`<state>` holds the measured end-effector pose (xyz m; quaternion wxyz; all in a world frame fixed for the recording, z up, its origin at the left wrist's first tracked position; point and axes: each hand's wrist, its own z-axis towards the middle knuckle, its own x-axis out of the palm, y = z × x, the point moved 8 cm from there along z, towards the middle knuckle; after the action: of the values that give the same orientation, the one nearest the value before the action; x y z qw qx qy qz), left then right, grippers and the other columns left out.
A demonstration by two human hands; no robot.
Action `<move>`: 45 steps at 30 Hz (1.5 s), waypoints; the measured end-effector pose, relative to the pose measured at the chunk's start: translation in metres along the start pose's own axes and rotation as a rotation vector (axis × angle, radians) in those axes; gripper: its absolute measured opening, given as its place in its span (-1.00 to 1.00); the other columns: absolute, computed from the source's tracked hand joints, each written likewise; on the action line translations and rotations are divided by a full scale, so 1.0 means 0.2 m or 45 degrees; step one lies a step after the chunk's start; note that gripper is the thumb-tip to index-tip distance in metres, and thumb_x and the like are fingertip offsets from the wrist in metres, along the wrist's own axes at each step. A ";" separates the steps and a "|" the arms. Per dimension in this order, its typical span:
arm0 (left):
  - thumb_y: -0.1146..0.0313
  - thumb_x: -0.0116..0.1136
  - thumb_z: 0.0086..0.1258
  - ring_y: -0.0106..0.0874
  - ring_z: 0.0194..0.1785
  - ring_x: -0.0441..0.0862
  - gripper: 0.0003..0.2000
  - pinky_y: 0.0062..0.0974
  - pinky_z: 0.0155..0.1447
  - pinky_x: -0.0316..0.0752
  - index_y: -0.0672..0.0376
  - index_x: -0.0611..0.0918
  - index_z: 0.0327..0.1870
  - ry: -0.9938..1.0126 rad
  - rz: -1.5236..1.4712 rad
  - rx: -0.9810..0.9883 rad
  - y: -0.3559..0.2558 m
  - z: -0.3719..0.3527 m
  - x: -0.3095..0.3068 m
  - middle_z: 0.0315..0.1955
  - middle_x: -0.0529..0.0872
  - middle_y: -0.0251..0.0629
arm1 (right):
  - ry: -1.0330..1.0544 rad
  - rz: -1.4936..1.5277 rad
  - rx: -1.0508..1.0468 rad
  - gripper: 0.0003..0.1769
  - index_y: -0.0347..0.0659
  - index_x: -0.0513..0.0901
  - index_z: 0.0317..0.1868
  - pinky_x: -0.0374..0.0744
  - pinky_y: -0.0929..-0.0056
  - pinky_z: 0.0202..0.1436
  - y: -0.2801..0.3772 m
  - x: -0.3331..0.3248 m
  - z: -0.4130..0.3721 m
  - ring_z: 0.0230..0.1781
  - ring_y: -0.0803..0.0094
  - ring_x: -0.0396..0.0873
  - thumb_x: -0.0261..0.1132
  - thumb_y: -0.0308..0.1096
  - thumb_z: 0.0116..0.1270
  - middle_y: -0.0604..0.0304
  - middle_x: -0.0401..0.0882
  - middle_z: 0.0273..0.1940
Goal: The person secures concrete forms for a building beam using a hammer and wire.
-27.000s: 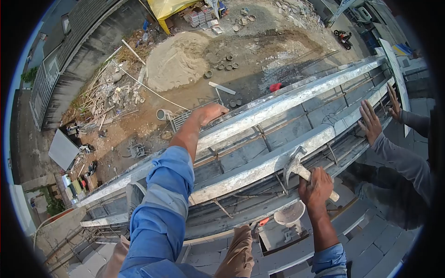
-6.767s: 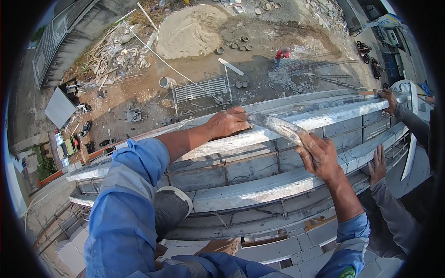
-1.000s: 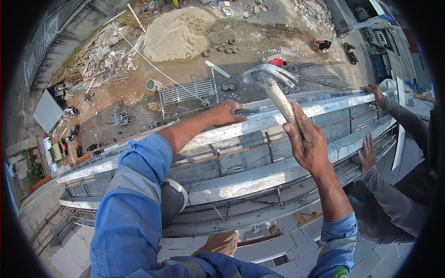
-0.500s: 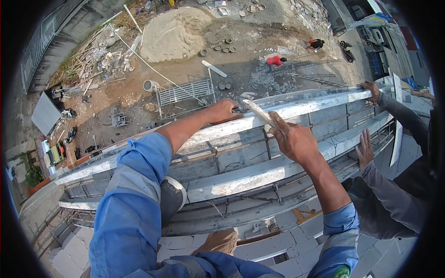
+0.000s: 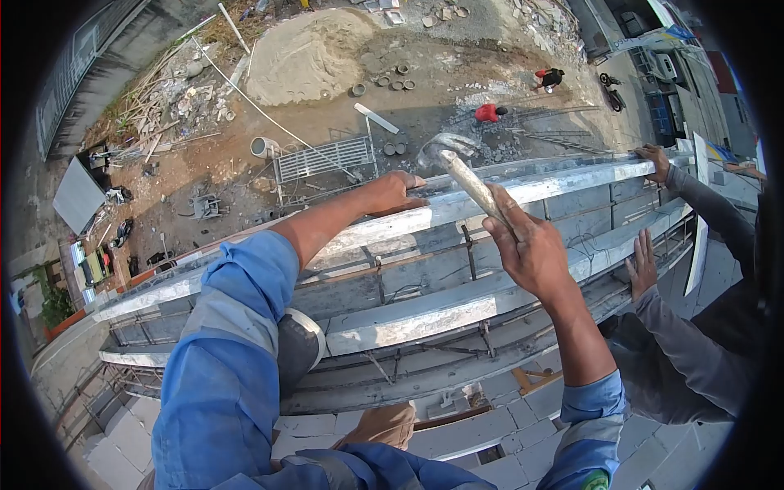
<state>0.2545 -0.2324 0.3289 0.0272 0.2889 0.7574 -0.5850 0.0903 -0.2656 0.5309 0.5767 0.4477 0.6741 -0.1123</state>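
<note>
My right hand (image 5: pixel 529 247) is wrapped round the handle of a claw hammer (image 5: pixel 474 184). The hammer's grey head is raised above the far edge of a whitish metal-looking beam (image 5: pixel 563 184). On that beam, left of the hammer, rests my left hand (image 5: pixel 392 194), its thumb and fingers apart; I make out nothing in it. A second pale beam (image 5: pixel 408 323) runs nearer to me, with grey panels and thin rods between the two.
At the right, a co-worker's hand (image 5: pixel 655 162) grips the far beam's end and the other hand (image 5: pixel 643 263) lies near the closer beam. A shoe (image 5: pixel 300 347) stands at the left. Far below are a sand pile (image 5: pixel 306 61), a metal frame (image 5: pixel 325 161) and people.
The hammer has risen, and its head now shows more fully above the beam. My left hand's fingers have spread. Two people on the ground have shifted slightly.
</note>
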 end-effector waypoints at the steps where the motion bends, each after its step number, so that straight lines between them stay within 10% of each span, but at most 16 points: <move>1: 0.00 0.28 0.32 -0.09 0.12 0.60 -0.42 -0.28 0.21 0.46 0.32 0.56 0.17 0.084 0.009 -0.089 -0.01 -0.01 0.00 0.05 0.65 0.09 | -0.121 0.100 -0.033 -0.45 0.11 0.40 0.40 0.61 0.12 -0.33 0.04 -0.09 0.00 -0.37 -0.05 0.69 0.23 -0.14 0.43 -0.11 0.71 -0.20; 6: 0.05 0.32 0.28 -0.12 0.29 0.49 -0.35 -0.36 0.35 0.37 0.26 0.46 0.31 0.160 0.057 -0.181 0.05 -0.03 -0.01 0.23 0.54 0.07 | -0.508 0.420 -0.384 -0.45 0.08 0.43 0.39 0.65 0.21 -0.35 0.07 -0.22 -0.06 -0.27 -0.04 0.72 0.28 -0.25 0.40 -0.14 0.71 -0.16; 12: 0.04 0.38 0.19 -0.19 0.40 0.39 -0.20 -0.42 0.40 0.28 0.29 0.36 0.41 0.616 -0.289 -0.454 0.02 -0.08 0.01 0.36 0.43 0.01 | 0.275 -0.243 -0.071 -0.48 0.19 0.41 0.39 0.64 0.07 -0.21 -0.08 0.13 0.04 -0.28 -0.08 0.67 0.16 -0.06 0.45 -0.01 0.71 -0.10; 20: 0.09 0.42 0.13 -0.20 0.45 0.31 -0.13 -0.42 0.44 0.21 0.33 0.30 0.44 0.485 -0.313 -0.425 0.17 -0.02 0.06 0.40 0.36 0.02 | -0.485 0.519 -0.371 -0.45 -0.22 0.41 0.37 0.64 0.26 -0.18 0.01 -0.26 0.03 -0.27 -0.03 0.73 0.27 -0.29 0.42 -0.12 0.71 -0.18; 26: 0.09 0.46 0.09 -0.20 0.36 0.40 -0.11 -0.41 0.38 0.28 0.34 0.33 0.42 0.570 -0.256 -0.529 0.08 -0.06 0.02 0.35 0.43 0.00 | 0.275 -0.248 -0.123 -0.50 0.28 0.39 0.40 0.64 0.10 -0.24 -0.10 0.16 0.14 -0.31 -0.02 0.68 0.14 -0.04 0.47 0.02 0.71 -0.10; 34: 0.24 0.41 0.13 -0.22 0.32 0.44 -0.22 -0.40 0.39 0.28 0.41 0.38 0.38 0.419 -0.461 -0.398 0.11 -0.05 0.04 0.27 0.51 0.04 | -0.543 0.562 -0.095 -0.46 0.01 0.41 0.40 0.63 0.18 -0.21 -0.17 -0.20 0.03 -0.23 -0.11 0.69 0.19 -0.09 0.47 -0.23 0.69 -0.20; 37: 0.14 0.48 0.06 -0.21 0.42 0.32 -0.08 -0.43 0.43 0.21 0.38 0.29 0.44 0.467 -0.448 -0.441 0.24 -0.01 0.08 0.39 0.37 0.03 | 0.294 -0.122 -0.108 -0.46 0.04 0.44 0.38 0.60 0.05 -0.15 -0.10 0.12 0.09 -0.23 -0.15 0.66 0.12 0.01 0.47 -0.19 0.70 -0.22; 40: 0.13 0.47 0.06 -0.21 0.45 0.29 -0.06 -0.43 0.45 0.19 0.38 0.26 0.45 0.558 -0.434 -0.503 0.37 0.04 0.15 0.42 0.32 0.04 | 0.423 -0.090 -0.038 -0.45 0.07 0.43 0.38 0.57 -0.01 -0.13 -0.03 0.12 0.10 -0.22 -0.19 0.63 0.09 0.06 0.47 -0.19 0.69 -0.22; 42: 0.12 0.47 0.06 -0.21 0.48 0.24 -0.04 -0.43 0.47 0.17 0.39 0.23 0.46 0.492 -0.270 -0.440 0.13 -0.04 0.02 0.45 0.27 0.07 | 0.320 0.061 -0.067 -0.41 -0.03 0.40 0.40 0.57 0.01 -0.15 -0.04 0.05 0.10 -0.27 -0.12 0.67 0.11 0.07 0.48 -0.12 0.71 -0.23; 45: 0.15 0.45 0.09 -0.21 0.51 0.21 -0.05 -0.44 0.49 0.13 0.39 0.20 0.47 0.541 -0.495 -0.439 0.22 -0.03 0.10 0.46 0.25 0.07 | 0.182 0.864 0.414 -0.32 -0.29 0.31 0.43 0.45 0.52 -0.44 -0.09 -0.16 0.08 -0.54 0.60 0.42 0.16 0.00 0.50 0.31 0.49 -0.50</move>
<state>0.2605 -0.2128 0.2853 -0.1951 0.2456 0.8749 -0.3690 0.0864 -0.3017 0.5468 0.4540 0.7378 0.4994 0.0112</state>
